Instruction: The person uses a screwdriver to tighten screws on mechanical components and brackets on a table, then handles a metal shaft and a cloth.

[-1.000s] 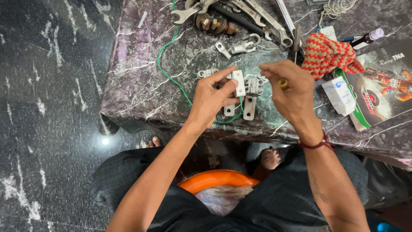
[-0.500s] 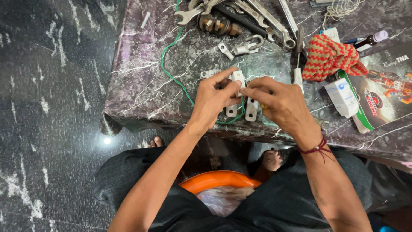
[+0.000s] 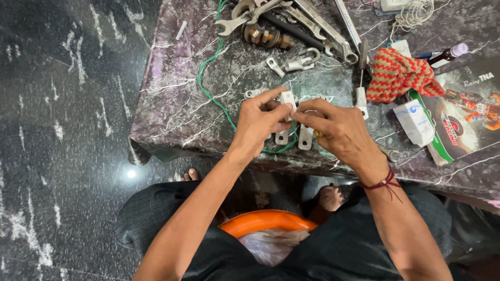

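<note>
Our right hand (image 3: 338,130) has come in from beside the red knitted cloth (image 3: 396,73) to meet our left hand (image 3: 260,122), and both grips now pinch one small white metal lug (image 3: 287,98) just above the worktop (image 3: 172,104), so the fitting work has resumed.

I see a small white metal clamp piece (image 3: 287,99) pinched upright between my left hand (image 3: 260,122) and right hand (image 3: 333,130), just above the near edge of the marble bench. Two more white pieces (image 3: 305,138) of the same kind lie flat under my fingers, side by side, their long ends pointing toward me, touching a green wire (image 3: 208,83).
</note>
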